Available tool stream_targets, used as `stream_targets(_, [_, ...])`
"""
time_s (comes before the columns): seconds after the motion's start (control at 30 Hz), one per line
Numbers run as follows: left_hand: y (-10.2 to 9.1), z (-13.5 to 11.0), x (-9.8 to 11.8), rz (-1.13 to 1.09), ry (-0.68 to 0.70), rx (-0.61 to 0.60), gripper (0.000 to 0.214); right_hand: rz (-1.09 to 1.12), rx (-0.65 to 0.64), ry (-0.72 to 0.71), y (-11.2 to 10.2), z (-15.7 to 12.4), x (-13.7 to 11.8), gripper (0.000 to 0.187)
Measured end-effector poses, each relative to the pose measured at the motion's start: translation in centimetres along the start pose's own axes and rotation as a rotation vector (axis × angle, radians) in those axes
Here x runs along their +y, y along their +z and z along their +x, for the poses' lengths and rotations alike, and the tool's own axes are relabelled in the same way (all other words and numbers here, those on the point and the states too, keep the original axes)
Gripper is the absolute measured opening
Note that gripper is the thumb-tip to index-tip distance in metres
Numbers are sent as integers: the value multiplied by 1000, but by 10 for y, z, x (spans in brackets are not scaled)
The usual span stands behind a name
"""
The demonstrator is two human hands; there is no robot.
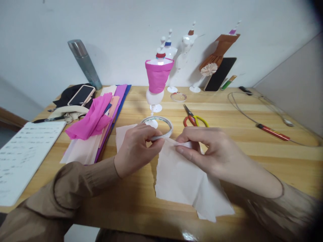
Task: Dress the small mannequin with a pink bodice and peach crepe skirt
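Pinching with the thumb and first finger, the right hand (214, 151) holds the top edge of a pale sheet (176, 178). The left hand (140, 148) grips a white roll of tape (170, 129) by its near side, thumb below and fingers on top. The left thumb tip is right by the top left corner of the sheet; I can't tell if it pins the sheet too. A thin white line runs along the edge between the two hands, but I can't say if it is tape or a fold.

I think the step in hand is lining up tape with that top edge. The next move seems to call for slow, soft fingers, with the edge pulled flat, because the sheet looks thin and could tear or crease.

Below the fingers, the sheet spreads down toward the near edge of the worktop (280, 161), and its lowest corner is close to that edge. Just past the roll stands a small dress form with a pink wrap (158, 77), nearer the back edge. A tool with red and yellow handles (189, 111) lies beyond the right hand. Toward the left edge I see a bright pink piece (91, 117) on a pile of coloured sheets (118, 101), and a notebook (30, 151) near the left front corner.
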State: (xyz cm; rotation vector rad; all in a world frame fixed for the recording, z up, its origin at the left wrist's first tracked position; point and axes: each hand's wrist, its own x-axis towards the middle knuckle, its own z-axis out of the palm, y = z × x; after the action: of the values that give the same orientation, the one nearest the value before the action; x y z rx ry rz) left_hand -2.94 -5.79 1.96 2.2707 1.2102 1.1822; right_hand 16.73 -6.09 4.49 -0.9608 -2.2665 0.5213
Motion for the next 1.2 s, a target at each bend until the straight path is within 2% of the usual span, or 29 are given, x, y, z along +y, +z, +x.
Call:
stream_targets(0.23, [0, -1, 3, -6, 21, -7, 12, 22, -3, 1, 3, 1, 0, 11])
stream_targets(0.53, [1, -1, 4, -14, 38, -1, 13, -95, 50, 6, 7, -2, 5, 11])
stream_targets(0.8, [1, -1, 5, -24, 31, -20, 12, -110, 76, -12, 7, -3, 5, 9])
stream_targets(1.2, [1, -1, 5, -21, 18, -21, 12, -106, 51, 19, 7, -2, 5, 8])
